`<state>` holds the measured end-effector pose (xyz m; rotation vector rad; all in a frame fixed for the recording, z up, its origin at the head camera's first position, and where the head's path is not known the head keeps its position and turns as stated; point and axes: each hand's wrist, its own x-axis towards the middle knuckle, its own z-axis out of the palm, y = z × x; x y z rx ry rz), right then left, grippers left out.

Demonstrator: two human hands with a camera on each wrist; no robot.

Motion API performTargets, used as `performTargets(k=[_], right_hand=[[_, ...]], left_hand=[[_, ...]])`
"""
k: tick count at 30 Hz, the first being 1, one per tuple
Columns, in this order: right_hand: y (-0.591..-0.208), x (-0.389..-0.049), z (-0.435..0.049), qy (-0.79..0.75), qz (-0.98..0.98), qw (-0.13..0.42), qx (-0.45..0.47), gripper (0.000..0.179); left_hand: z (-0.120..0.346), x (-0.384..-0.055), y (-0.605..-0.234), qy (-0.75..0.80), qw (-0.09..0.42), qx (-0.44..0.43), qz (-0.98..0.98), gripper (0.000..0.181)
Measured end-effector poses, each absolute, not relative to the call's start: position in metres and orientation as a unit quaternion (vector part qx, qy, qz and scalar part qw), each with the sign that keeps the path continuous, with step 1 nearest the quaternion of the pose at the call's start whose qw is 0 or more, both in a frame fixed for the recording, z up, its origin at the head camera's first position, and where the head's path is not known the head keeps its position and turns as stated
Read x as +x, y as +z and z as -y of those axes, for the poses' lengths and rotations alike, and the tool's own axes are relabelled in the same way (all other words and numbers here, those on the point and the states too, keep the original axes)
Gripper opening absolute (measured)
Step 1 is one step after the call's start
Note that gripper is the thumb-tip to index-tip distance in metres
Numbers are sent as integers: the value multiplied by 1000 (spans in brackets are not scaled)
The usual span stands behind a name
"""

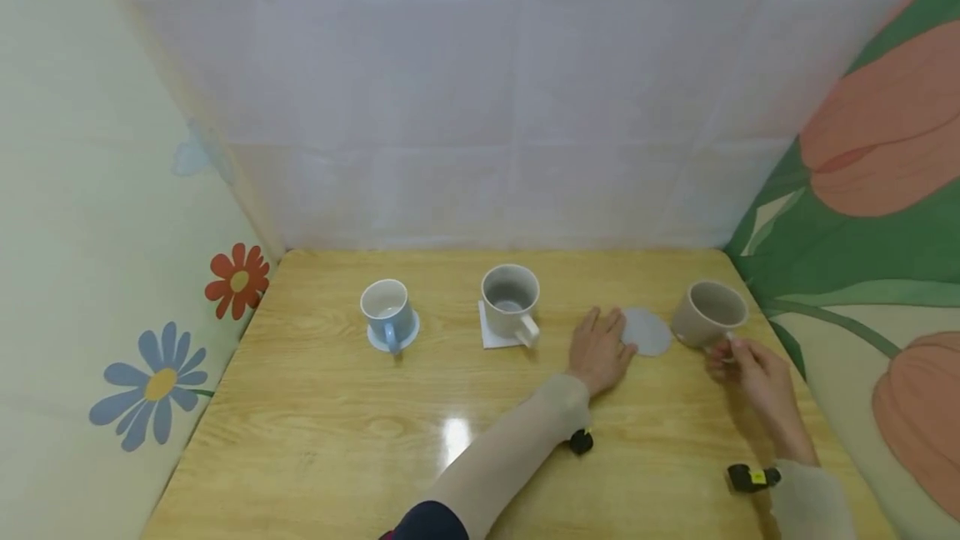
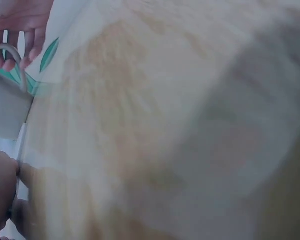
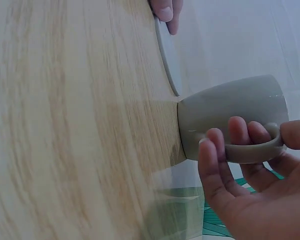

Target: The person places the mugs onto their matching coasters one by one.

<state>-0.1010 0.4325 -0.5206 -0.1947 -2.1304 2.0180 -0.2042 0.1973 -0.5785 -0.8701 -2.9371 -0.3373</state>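
At the right of the table, my right hand [image 1: 761,377] grips the handle of a grey-beige mug [image 1: 705,315]. Thumb and fingers curl around that handle in the right wrist view, where the mug [image 3: 230,112] has its base at or close to the tabletop. Just left of it lies a round light-grey coaster [image 1: 651,333]. My left hand [image 1: 600,352] rests at the coaster's left edge, fingers mostly straight. Its fingertips [image 3: 164,12] touch the coaster's [image 3: 167,55] rim in the right wrist view. Whether any finger is underneath is hidden.
A large white mug [image 1: 513,311] stands on a square white coaster [image 1: 487,336] at mid-table. Further left, a small blue mug [image 1: 401,327] sits on a round white coaster [image 1: 372,340]. A white cloth wall [image 1: 480,148] closes off the wooden table [image 1: 337,440] behind.
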Motion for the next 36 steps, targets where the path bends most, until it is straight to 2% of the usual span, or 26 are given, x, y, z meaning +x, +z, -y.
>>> performTargets(k=[11, 36], right_hand=[[-521, -99, -430, 653, 737, 122, -124, 35], [-522, -105, -424, 656, 727, 155, -133, 36]], left_hand=[[-199, -200, -577, -102, 34, -286, 952, 62], [-197, -200, -580, -129, 26, -270, 954, 62]])
